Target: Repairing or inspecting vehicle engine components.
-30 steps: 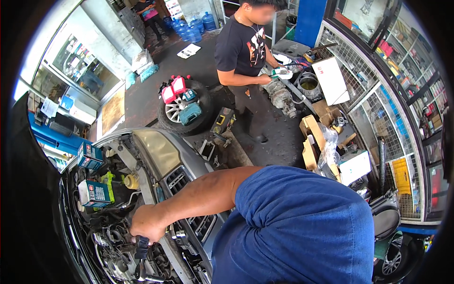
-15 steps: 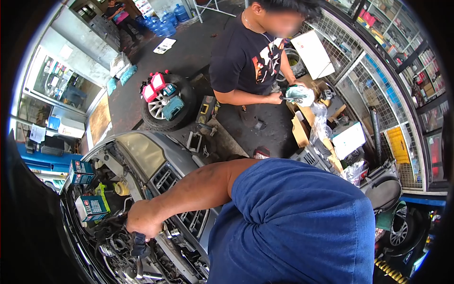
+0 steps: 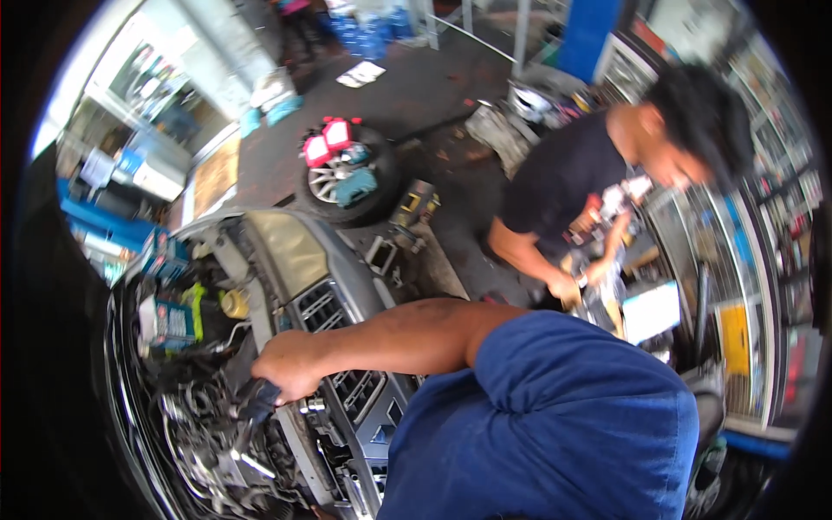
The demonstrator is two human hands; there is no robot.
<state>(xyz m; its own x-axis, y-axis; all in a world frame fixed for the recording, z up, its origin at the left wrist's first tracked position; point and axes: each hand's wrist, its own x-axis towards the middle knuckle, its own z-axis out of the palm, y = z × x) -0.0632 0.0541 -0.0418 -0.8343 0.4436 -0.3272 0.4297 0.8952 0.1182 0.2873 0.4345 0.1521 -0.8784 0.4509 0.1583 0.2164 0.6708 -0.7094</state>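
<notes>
Left hand (image 3: 290, 364) closed around a dark tool (image 3: 253, 406) in the engine bay (image 3: 208, 433); right hand unseen. Awkward reach: tool may slip and drop among hoses.

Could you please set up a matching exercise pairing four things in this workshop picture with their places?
Things:
1. tyre
2. hand
3. yellow cap
4. co-worker

Places:
A. on a dark tool in the engine bay
B. to the right of the car, bent over
C. on the floor past the car's front
D. in the engine bay, beside the battery

Pairs: 1-C, 2-A, 3-D, 4-B
</notes>
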